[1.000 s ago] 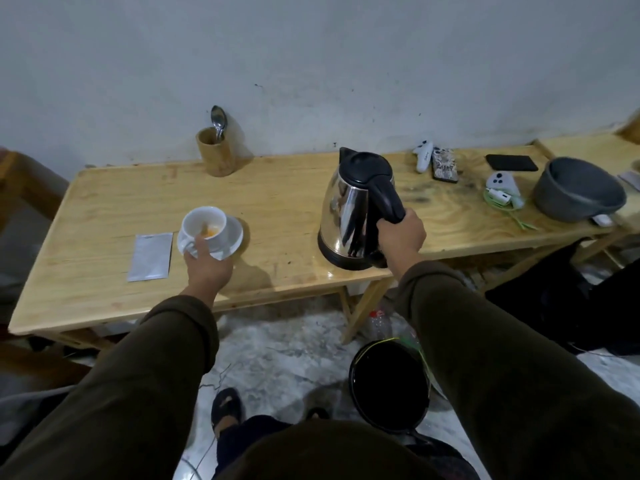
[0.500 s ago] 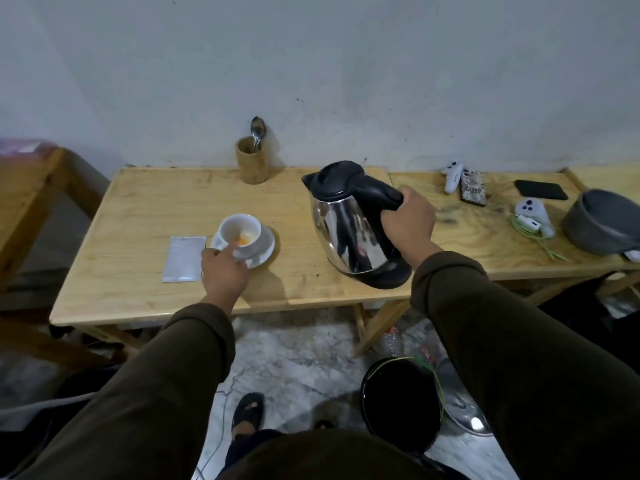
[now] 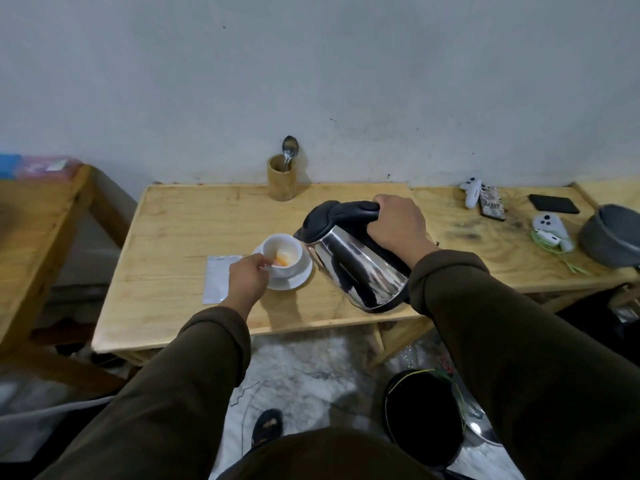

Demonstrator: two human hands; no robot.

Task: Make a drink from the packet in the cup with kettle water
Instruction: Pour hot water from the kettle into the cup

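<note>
Left hand [image 3: 247, 280] and right hand [image 3: 398, 225]: bare, no rings, watch or gloves visible. Sleeves [image 3: 180, 382]: long, dark olive-brown, soft matte fabric (creased along forearms), cuffs ending at wrists, right cuff wider and looser. Torso garment [image 3: 322, 455]: same dark tone, below both hands. Foot [image 3: 267, 427]: dark open sandal, strapped, seen between the two arms.

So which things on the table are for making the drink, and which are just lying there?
For the drink: kettle, cup, saucer, packet, spoon.

Just lying there: game controllers, phones, grey pot.
</note>
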